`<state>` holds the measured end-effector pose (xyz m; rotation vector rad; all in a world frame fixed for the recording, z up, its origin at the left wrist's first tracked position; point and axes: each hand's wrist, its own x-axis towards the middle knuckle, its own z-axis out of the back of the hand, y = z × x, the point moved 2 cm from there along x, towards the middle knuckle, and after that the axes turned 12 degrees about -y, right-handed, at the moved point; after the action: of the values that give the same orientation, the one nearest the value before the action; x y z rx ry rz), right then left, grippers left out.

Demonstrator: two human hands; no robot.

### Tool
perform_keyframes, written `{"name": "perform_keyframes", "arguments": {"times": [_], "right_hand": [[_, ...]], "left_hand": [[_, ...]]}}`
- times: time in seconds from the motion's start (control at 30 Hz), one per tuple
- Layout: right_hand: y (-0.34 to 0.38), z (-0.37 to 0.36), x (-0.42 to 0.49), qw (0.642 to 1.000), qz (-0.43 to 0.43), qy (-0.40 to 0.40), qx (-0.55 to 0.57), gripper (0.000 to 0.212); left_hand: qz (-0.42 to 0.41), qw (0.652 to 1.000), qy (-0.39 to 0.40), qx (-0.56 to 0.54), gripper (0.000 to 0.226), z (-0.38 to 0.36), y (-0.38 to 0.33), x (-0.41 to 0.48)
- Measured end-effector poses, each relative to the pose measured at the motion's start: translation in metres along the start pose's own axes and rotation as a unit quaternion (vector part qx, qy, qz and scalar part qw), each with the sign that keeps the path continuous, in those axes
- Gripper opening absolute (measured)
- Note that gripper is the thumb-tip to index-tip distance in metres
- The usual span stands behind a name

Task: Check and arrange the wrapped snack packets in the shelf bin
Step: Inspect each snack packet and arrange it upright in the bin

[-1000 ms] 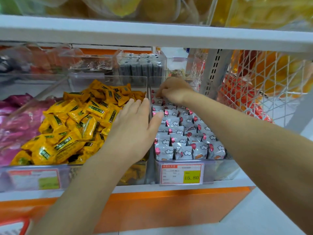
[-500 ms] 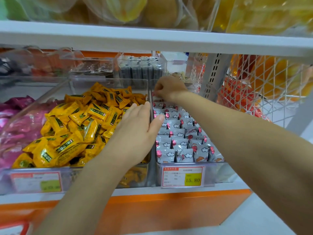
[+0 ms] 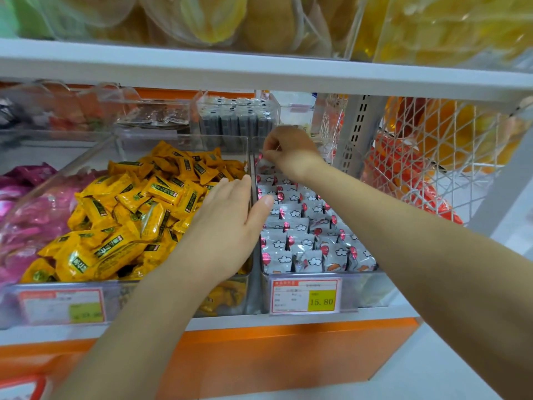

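Silver packet [image 3: 264, 166] at the far end of the clear bin [image 3: 372, 290] now pinched by the right hand [image 3: 291, 153], fingers tucked tighter than before, left hand [image 3: 227, 226] still flat and loose by yellow packets [image 3: 138, 209], silver packets [image 3: 300, 243] standing upright, rows running near to far.

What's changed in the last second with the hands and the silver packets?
Little. The right hand, at the back row throughout, now seems to pinch one silver packet by its top. The left hand stayed flat over the divider; the rows of packets look unchanged.
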<state>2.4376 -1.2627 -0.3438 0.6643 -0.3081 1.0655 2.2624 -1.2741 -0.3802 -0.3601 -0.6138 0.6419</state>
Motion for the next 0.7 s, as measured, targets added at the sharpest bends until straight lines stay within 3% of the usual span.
{"name": "perform_keyframes", "arguments": {"times": [0.23, 0.4, 0.53, 0.7], "right_hand": [[-0.004, 0.027, -0.007, 0.981, -0.068, -0.134, 0.120, 0.015], [-0.005, 0.061, -0.039, 0.939, -0.123, -0.216, 0.239, 0.014], [-0.011, 0.089, -0.078, 0.913, -0.197, -0.209, 0.290, 0.014], [-0.013, 0.100, -0.135, 0.831, -0.274, -0.156, 0.458, 0.023]], "left_hand": [[-0.005, 0.999, -0.028, -0.017, 0.061, 0.004, -0.002, -0.001], [-0.023, 0.994, -0.097, -0.044, 0.050, 0.013, -0.007, -0.006], [-0.026, 0.987, -0.146, -0.054, 0.044, 0.021, -0.010, -0.015], [0.001, 0.989, -0.122, -0.081, 0.044, 0.016, -0.015, -0.029]]}}
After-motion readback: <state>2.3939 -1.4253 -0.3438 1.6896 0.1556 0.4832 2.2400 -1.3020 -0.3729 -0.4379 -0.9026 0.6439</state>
